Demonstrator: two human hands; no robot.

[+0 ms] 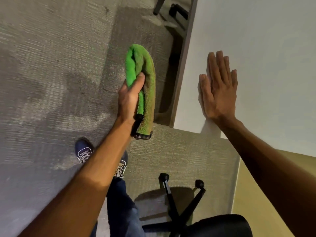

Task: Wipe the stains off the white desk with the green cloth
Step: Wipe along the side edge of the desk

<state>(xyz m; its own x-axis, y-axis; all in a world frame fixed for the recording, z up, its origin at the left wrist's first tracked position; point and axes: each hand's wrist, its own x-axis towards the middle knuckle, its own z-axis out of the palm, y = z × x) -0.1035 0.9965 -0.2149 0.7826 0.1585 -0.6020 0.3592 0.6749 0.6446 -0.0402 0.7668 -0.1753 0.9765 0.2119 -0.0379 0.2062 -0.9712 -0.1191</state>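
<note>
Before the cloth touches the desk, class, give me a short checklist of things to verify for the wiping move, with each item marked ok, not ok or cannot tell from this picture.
1. Green cloth firmly gripped: ok, the left hand is closed around it.
2. Cloth over the white desk: not ok, it hangs over the carpet, beside the desk's edge.
3. Wiping area free: not ok, the right hand lies flat on the desk.
4. Stains located: cannot tell, no clear stain shows on the visible surface.
5. Footing clear: ok, the chair base stands apart from the shoes.
</note>
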